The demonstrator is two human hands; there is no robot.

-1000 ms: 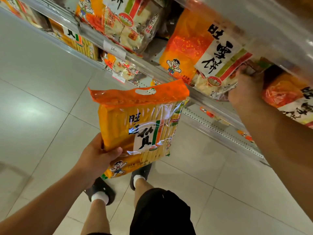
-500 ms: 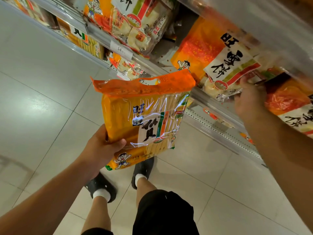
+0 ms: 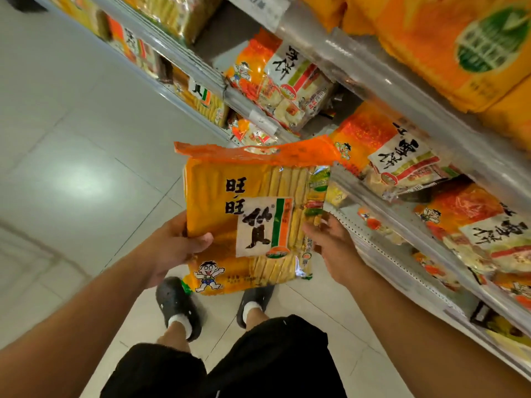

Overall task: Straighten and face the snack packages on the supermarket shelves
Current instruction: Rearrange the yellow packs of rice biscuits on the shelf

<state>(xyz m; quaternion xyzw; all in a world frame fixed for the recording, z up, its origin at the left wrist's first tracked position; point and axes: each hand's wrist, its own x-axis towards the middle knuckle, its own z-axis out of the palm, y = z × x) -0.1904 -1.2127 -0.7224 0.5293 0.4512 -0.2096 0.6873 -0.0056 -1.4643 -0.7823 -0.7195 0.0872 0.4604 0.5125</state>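
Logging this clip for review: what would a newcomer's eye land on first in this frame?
The big yellow rice cracker bag with its orange top, held upright in mid-frame above the person's black shoes, draws the eye first. The left hand grips its lower left edge, and the right hand touches its right side. To the right, slanted shelves are packed with orange snack packages, some lying askew.

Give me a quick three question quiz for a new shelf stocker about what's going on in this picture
1. True or false: the yellow snack bag rests on a shelf.
2. The left hand grips the bag's: A) top seal B) lower left edge C) right corner
3. Fill in: the right hand touches the bag's ____ side.

Key: 1 false, it is held above the floor; 2 B; 3 right.
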